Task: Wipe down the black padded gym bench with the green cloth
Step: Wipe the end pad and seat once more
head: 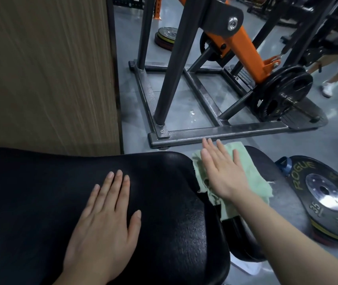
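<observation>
**Green cloth on the small seat pad, flat hand on top**

Green cloth (244, 177) lies spread over the smaller pad of the black padded gym bench (164, 202), on the right side of the gap between the two pads. One ragged edge of it hangs down into that gap. The right hand (223, 173) presses on the cloth from above with the palm flat; its fingers are straight and only slightly apart, and they do not curl around the fabric. The left hand (104, 214) rests flat on the long pad, fingers straight and close together with the thumb out to the side, and it seems to steady the bench or the body.

The long pad shines a little, but I cannot tell if it is wet. My judgement is that the wiping is now at the seat pad.

To do this step well, the palm should keep even pressure so the cloth moves together with the hand and does not slip out. Long overlapping strokes to the far edge are better than short ones. The loose edge in the gap may catch there, so it should be gathered under the palm first.

On the grey floor (184, 112) near the bench lies a Rogue weight plate (326, 200), and behind stands a steel machine frame (215, 132) with orange parts.
</observation>
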